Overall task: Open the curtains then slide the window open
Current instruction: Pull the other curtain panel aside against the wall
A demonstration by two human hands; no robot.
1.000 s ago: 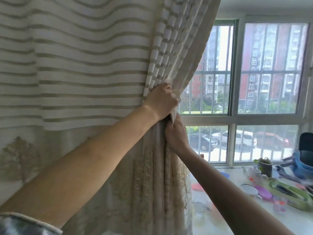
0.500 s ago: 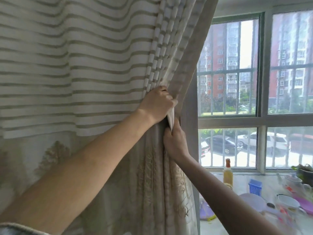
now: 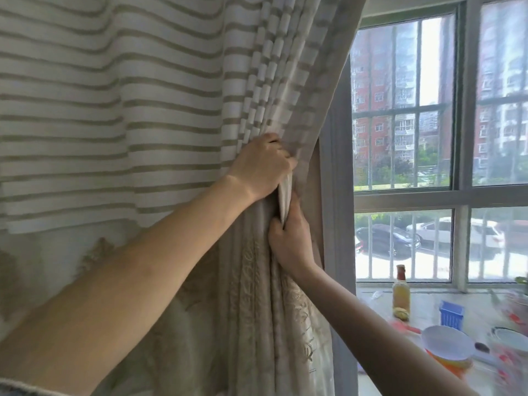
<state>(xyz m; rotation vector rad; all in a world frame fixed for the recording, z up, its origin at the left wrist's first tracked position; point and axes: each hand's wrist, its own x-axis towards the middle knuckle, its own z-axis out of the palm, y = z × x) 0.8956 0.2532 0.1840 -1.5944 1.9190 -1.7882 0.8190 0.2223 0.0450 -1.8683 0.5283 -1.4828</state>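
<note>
**Curtain gathered at the left edge of the window by both hands**

The left and middle of the view are filled by the curtain (image 3: pixel 114 110). Its upper part is marked with pale horizontal stripes, and its lower part is embroidered with tree motifs. A patterned sleeve (image 3: pixel 17 389) is seen in the bottom left corner, and from there the left forearm is raised diagonally towards the centre. The left hand (image 3: pixel 261 167) is closed round the bunched free edge of the curtain, with the back of the hand turned to the camera and the fingers buried in the folds. Just beneath it, the right hand (image 3: pixel 290 241) is clenched on the same bunch, with its fingers curled into the fabric. A narrow flap of cloth is seen between the two hands. The right forearm is extended up from the lower right corner.

The window (image 3: pixel 400 195) is uncovered to the right of the gathered edge. Its grey frame is divided into upper and lower panes. Outer bars, red tower blocks and parked cars are seen through the glass.

The bench (image 3: pixel 424 313) lies below the sill. A red-capped bottle (image 3: pixel 401 291) of yellowish liquid stands upright near the glass, and a small blue basket (image 3: pixel 451 314) is set just to its right. A white dish (image 3: pixel 447 346) rests on an orange one nearer the camera. The objects at the far right edge are too blurred to be identified.
</note>
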